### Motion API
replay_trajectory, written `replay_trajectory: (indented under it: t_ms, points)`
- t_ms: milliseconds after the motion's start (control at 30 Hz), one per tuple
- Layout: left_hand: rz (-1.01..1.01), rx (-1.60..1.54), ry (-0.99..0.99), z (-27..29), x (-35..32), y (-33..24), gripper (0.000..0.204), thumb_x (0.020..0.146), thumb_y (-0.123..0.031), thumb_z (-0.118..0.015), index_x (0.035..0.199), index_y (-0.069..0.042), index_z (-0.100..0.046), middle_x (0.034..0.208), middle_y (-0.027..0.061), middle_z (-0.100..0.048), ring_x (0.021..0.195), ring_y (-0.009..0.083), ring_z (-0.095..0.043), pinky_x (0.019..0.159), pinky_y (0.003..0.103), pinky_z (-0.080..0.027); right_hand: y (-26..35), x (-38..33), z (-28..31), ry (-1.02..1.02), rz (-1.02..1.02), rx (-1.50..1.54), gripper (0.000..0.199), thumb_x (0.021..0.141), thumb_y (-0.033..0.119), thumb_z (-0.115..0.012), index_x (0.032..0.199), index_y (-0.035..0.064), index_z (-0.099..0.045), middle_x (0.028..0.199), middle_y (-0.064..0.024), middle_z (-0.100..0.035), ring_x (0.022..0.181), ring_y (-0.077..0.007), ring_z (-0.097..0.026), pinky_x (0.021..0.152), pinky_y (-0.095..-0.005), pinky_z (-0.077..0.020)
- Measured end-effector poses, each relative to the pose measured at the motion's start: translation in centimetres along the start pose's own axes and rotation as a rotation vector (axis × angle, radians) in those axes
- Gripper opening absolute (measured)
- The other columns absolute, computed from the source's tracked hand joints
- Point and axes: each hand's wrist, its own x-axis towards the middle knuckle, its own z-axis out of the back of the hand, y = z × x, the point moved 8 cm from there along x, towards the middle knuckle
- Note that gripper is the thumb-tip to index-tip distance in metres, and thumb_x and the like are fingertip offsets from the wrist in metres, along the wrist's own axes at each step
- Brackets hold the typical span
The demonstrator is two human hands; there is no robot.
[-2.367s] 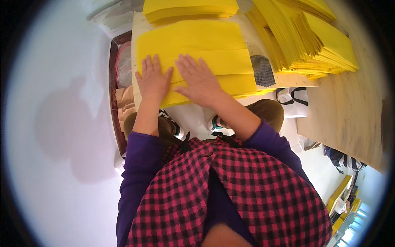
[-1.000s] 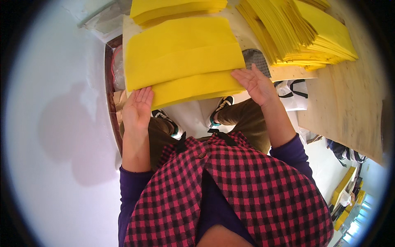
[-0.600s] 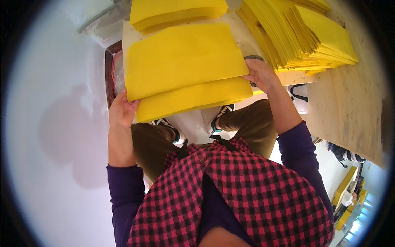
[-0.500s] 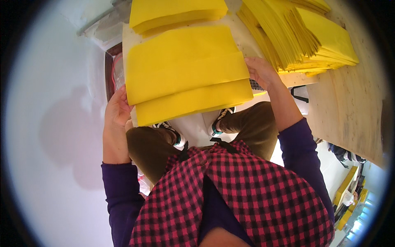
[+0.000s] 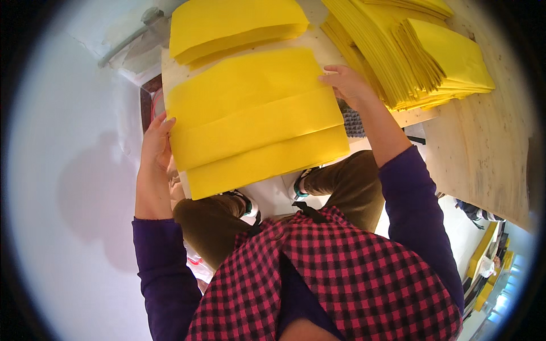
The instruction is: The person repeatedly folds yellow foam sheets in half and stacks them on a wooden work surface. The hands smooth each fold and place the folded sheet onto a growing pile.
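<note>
A yellow folded sheet [image 5: 250, 122], felt-like or non-woven, is stretched between my hands over the near table edge. Its lower part lies in stepped layers that overhang above my knees. On its left edge, my left hand [image 5: 154, 142] is closed, thumb on top and the other fingers mostly hidden beside it. My right hand [image 5: 348, 86] pinches the upper part of the right edge, with its thumb and forefinger over the yellow surface. Just beyond lies a stack of yellow sheets [image 5: 236, 25], its near edge showing several layers.
To the right, fanned piles of folded yellow sheets [image 5: 381, 51] cover part of the wooden table [image 5: 483, 131]. A white wall [image 5: 68, 170] rises close on my left. Below the table are my knees and shoes. More yellow items [image 5: 483, 250] stand far off at the lower right.
The held yellow sheet has come nearer to me and tilted, its lower edge dropping further over my knees. My right hand has shifted left and slightly up along the edge.
</note>
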Motion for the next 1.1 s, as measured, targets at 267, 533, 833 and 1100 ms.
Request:
replay_trajectory:
  t_ms: [267, 533, 833, 1100]
  points:
    - [-0.047, 0.088, -0.017, -0.4, -0.3, 0.5, 0.045, 0.090, 0.002, -0.051, 0.135, 0.002, -0.045, 0.121, 0.0142, -0.061, 0.103, 0.0219, -0.064, 0.088, 0.032, -0.053, -0.1, 0.7, -0.1, -0.004, 0.040, -0.175, 0.069, 0.083, 0.022, -0.074, 0.139, 0.0011, -0.040, 0.118, -0.0192, -0.058, 0.103, -0.0230, -0.060, 0.085, -0.0359, -0.0483]
    - [0.068, 0.150, 0.118, 0.4, 2.8, -0.4, 0.035, 0.093, -0.009, -0.056, 0.127, -0.002, -0.052, 0.116, 0.0079, -0.064, 0.096, 0.0148, -0.065, 0.079, 0.027, -0.054, 0.5, 3.5, 0.1, 0.033, 0.007, -0.067, 0.053, 0.088, 0.018, -0.067, 0.129, -0.0058, -0.045, 0.115, -0.0149, -0.060, 0.103, -0.0230, -0.062, 0.086, -0.0329, -0.0517]
    - [0.142, 0.111, 0.048, 0.4, 6.2, -0.6, 0.036, 0.091, -0.011, -0.060, 0.126, -0.002, -0.053, 0.114, 0.0084, -0.066, 0.102, 0.0220, -0.065, 0.090, 0.034, -0.051, 1.4, 6.7, -1.1, 0.126, -0.003, 0.033, 0.040, 0.083, 0.013, -0.074, 0.115, -0.0039, -0.059, 0.103, -0.0113, -0.067, 0.088, -0.0181, -0.066, 0.076, -0.0263, -0.0522]
    - [0.016, 0.143, 0.103, -0.1, 6.3, -2.1, 0.036, 0.085, -0.001, -0.065, 0.120, -0.001, -0.059, 0.113, 0.0093, -0.067, 0.103, 0.0210, -0.064, 0.089, 0.032, -0.050, 2.4, 7.6, -1.1, 0.215, 0.029, -0.083, 0.032, 0.083, 0.012, -0.074, 0.110, 0.0001, -0.062, 0.099, -0.0079, -0.068, 0.082, -0.0143, -0.065, 0.073, -0.0262, -0.0526]
